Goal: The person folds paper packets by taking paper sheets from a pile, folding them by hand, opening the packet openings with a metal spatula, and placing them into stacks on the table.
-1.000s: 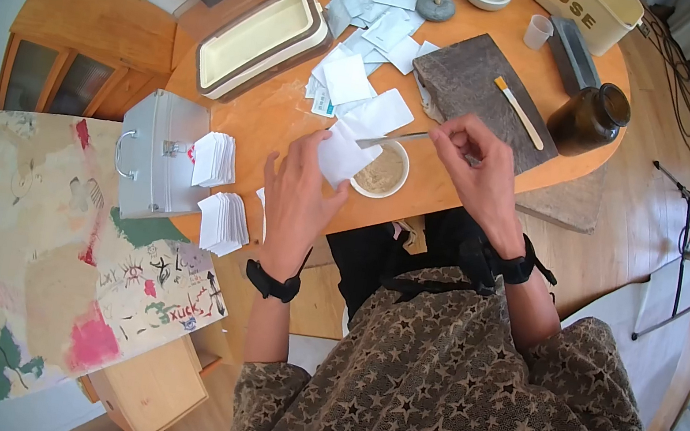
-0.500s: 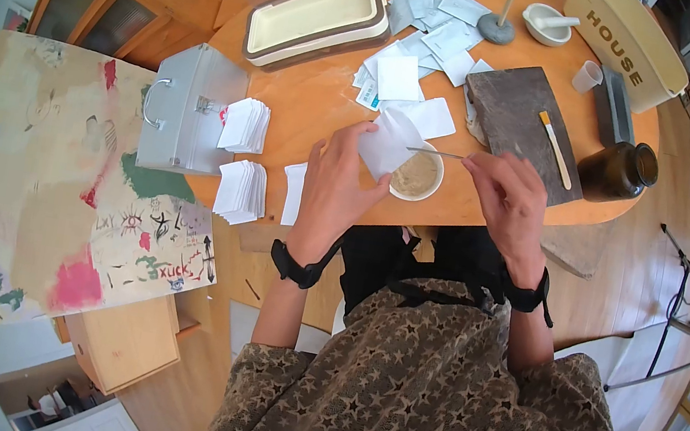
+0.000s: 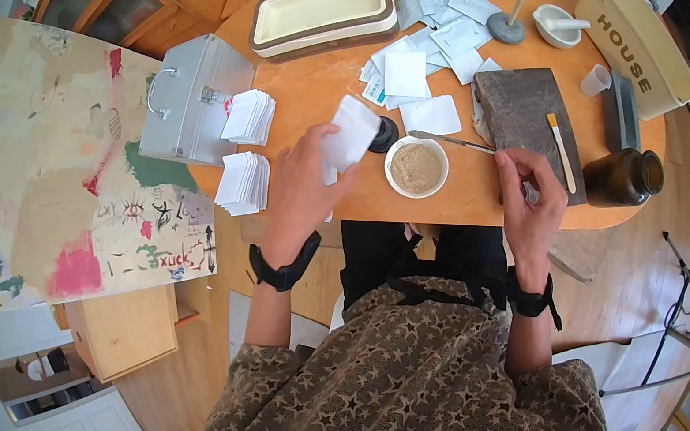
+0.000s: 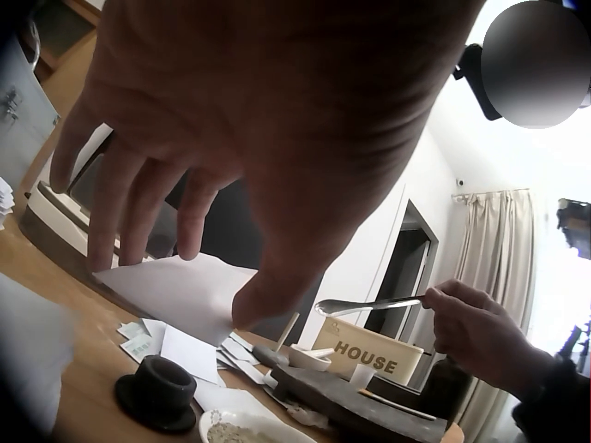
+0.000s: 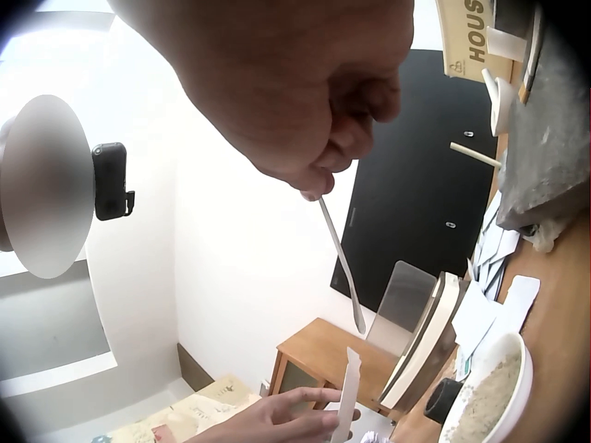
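Observation:
My left hand point(image 3: 301, 182) holds a small white paper packet point(image 3: 354, 132) between thumb and fingers, left of the bowl. The left wrist view shows the packet point(image 4: 189, 291) spread between thumb and fingertips. My right hand point(image 3: 533, 195) pinches the end of a thin metal spatula point(image 3: 463, 143), its flattened tip over the far rim of the bowl. A white bowl point(image 3: 389, 177) of beige powder point(image 3: 416, 169) stands near the table's front edge. In the right wrist view the spatula point(image 5: 342, 263) is apart from the packet point(image 5: 347, 392). A black round piece point(image 3: 385, 136) sits beside the bowl.
Stacks of white packets point(image 3: 242, 184) lie at the left by a silver case point(image 3: 189, 94). Flat packets point(image 3: 456, 36) are heaped behind the bowl. A dark stone slab point(image 3: 526, 109) with a brush point(image 3: 561, 152), a brown jar point(image 3: 623, 178) and a cream box point(image 3: 633, 49) stand right.
The spatula's tip has come out of the packet's mouth. My left hand has moved left with the packet, uncovering the bowl and black piece. The head view has shifted.

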Available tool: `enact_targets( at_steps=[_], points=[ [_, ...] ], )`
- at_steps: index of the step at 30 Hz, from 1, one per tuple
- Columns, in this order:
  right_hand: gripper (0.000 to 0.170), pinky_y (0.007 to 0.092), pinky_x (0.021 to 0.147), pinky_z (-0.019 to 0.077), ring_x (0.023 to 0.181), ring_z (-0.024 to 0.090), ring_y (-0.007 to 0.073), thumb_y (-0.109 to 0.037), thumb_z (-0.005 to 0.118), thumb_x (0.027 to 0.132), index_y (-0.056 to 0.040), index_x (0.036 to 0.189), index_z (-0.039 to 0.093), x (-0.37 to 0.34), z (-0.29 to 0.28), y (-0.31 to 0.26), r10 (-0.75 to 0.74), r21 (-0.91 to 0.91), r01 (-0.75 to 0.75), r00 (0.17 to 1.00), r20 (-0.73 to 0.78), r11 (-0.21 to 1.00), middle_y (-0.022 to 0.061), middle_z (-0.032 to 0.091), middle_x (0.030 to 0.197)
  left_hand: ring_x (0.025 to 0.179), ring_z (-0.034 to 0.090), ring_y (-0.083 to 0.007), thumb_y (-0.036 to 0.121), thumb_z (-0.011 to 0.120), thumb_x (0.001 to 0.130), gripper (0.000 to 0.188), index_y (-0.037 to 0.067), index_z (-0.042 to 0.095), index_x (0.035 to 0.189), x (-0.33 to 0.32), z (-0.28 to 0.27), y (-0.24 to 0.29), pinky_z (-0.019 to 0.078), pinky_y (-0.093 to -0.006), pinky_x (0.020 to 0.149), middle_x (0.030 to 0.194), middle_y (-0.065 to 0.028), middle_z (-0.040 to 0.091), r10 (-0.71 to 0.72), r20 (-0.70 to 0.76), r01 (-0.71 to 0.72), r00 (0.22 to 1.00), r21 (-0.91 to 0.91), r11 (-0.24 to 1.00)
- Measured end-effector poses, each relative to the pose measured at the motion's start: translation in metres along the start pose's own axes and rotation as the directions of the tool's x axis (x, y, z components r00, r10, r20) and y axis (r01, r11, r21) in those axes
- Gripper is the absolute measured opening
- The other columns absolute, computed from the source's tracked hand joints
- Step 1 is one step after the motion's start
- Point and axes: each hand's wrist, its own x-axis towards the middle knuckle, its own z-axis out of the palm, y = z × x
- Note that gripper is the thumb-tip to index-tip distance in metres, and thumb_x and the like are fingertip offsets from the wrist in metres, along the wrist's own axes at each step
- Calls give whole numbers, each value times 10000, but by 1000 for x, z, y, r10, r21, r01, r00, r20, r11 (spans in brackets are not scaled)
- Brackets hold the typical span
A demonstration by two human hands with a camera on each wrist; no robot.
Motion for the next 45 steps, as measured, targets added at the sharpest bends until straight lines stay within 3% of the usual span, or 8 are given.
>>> enact_targets(
  at_steps=[11,19,26,32,34,38,41,45],
  points=[
    [83,230,545,384,620,472,63,-71,740,939,-2,945,694,-7,6,9,110,-9,-110,991,71,994,28,579,694,1039,663,-416,227,766,894,477,41,529,1264,-48,-27,-26,518,-456,888,1145,-252,686,-141,-70,150,988,157,976],
    [89,228,542,378,620,462,60,-75,741,940,-4,940,687,-11,10,14,149,-5,-149,983,110,989,21,564,682,1001,657,-386,344,739,910,433,81,534,1185,-69,-20,-21,431,-477,946,1081,-190,700,-274,13,259,962,284,923],
    [92,226,543,371,623,452,56,-82,741,943,-8,938,687,-15,9,24,160,-10,-159,982,104,987,11,564,686,1022,635,-377,394,809,841,534,101,530,1188,-76,-22,-21,441,-482,932,1130,-154,678,-246,76,221,966,243,944],
    [93,224,546,367,633,444,49,-85,735,951,-5,942,688,-17,13,23,192,-14,-192,972,135,981,8,564,695,996,637,-363,324,872,769,574,113,536,1183,-77,-17,-37,467,-457,895,1144,-113,649,-204,44,188,978,237,953],
    [93,223,548,366,635,444,49,-85,733,952,-4,943,688,-17,13,25,190,-16,-190,972,141,982,8,561,695,1091,638,-330,326,862,780,567,122,549,1207,-75,-20,-34,436,-506,963,1167,-114,662,-280,109,253,954,210,944],
    [90,224,557,367,639,444,54,-83,729,954,-3,944,688,-17,11,26,187,-17,-186,973,135,982,7,554,694,1057,645,-362,324,854,789,526,97,574,1173,-64,-36,-31,482,-464,912,1144,-138,666,-305,142,293,942,99,951],
    [96,229,564,373,639,442,63,-89,731,953,-4,944,686,-18,8,26,205,-38,-202,969,137,979,8,547,690,1035,649,-421,359,812,838,513,49,592,1182,-49,-56,-44,517,-464,872,1126,-189,680,-215,-9,215,977,81,973],
    [109,233,565,374,640,436,66,-101,732,954,-4,943,684,-19,7,28,182,-46,-177,973,145,983,10,539,686,1051,660,-403,403,765,887,497,52,601,1200,-10,-71,-96,521,-460,876,1127,-208,685,-199,-78,206,977,93,974]
  ],
)
